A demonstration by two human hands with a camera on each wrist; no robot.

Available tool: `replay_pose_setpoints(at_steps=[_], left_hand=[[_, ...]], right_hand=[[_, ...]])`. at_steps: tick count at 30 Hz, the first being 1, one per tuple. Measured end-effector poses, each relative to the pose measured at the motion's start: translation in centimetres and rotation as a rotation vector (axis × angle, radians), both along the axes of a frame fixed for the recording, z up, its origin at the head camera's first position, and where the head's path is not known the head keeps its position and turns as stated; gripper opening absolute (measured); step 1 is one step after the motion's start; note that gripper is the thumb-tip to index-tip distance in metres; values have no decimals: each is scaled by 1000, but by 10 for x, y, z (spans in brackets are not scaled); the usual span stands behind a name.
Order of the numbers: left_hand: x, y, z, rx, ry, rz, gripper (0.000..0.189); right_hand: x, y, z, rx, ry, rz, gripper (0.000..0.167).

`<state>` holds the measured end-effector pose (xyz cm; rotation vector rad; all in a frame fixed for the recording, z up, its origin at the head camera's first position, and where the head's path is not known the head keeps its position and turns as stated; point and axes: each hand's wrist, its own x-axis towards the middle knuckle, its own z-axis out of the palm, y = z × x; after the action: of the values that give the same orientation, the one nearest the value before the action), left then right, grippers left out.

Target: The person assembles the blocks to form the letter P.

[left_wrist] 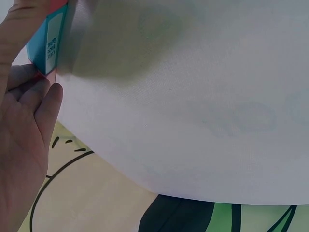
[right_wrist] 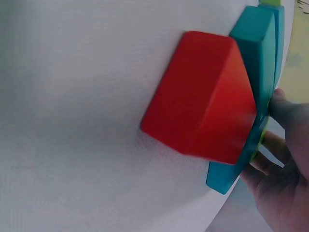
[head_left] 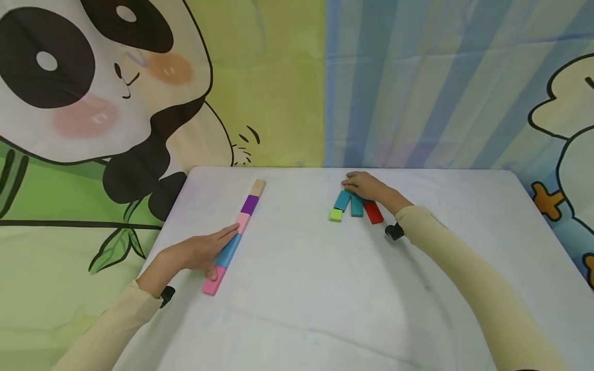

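A straight row of blocks lies on the left of the table: a tan block point(head_left: 257, 187), a purple block point(head_left: 249, 205), a pink block point(head_left: 243, 222), a blue block point(head_left: 228, 251) and a nearer pink block point(head_left: 214, 281). My left hand point(head_left: 199, 253) rests along the row, fingertips at the farther pink block and thumb at the nearer one. My right hand point(head_left: 366, 186) reaches over a loose cluster. Its thumb and fingers pinch a mostly hidden green block point(right_wrist: 260, 139). Beside it lie a red block point(right_wrist: 207, 96), teal blocks point(right_wrist: 253, 36) and a light green block point(head_left: 335, 215).
The white table point(head_left: 297, 288) has its far edge against a printed cloth backdrop point(head_left: 278, 77) with a panda. A black wrist strap piece point(head_left: 395, 231) shows under the right sleeve, another point(head_left: 167, 294) by the left.
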<state>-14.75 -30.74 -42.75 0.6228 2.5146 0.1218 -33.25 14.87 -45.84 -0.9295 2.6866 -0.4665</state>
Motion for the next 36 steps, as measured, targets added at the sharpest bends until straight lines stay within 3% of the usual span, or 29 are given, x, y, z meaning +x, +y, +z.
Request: replay_pose_setpoints(at_steps=[8, 15, 24, 30, 36], left_hand=[[1, 1, 1, 2, -7, -1, 130], [2, 1, 1, 6, -12, -1, 130], [2, 1, 2, 14, -9, 4, 129], [3, 1, -2, 28, -24, 18, 129], [3, 1, 0, 10, -15, 17, 130]], right_hand=[[3, 3, 2, 54, -17, 1, 48], [5, 4, -4, -8, 37, -70, 50], [2, 7, -2, -5, 56, -20, 49], [6, -5, 8, -148, 87, -98, 47], [27, -35, 18, -387, 72, -162, 44]])
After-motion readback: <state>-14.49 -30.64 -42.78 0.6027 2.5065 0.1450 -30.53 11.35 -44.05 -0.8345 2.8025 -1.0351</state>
